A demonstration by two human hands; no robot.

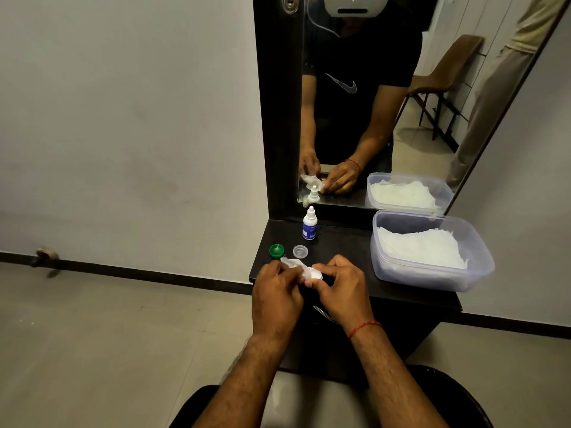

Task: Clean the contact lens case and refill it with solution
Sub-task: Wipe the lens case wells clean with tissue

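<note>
Two-handed wipe: left hand (276, 287) pinches tissue (291, 262), right hand (343, 285) grips lens case (317, 275); twist tissue deep into well; green cap (276, 251) eleven o'clock.

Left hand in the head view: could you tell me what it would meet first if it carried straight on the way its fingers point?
Most likely the contact lens case, pinched by the right hand just beyond the tissue that the left hand holds; depth is hard to judge.

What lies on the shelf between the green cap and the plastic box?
Head view: a clear cap lies between the green cap and the plastic box, nearer the green one.
</note>
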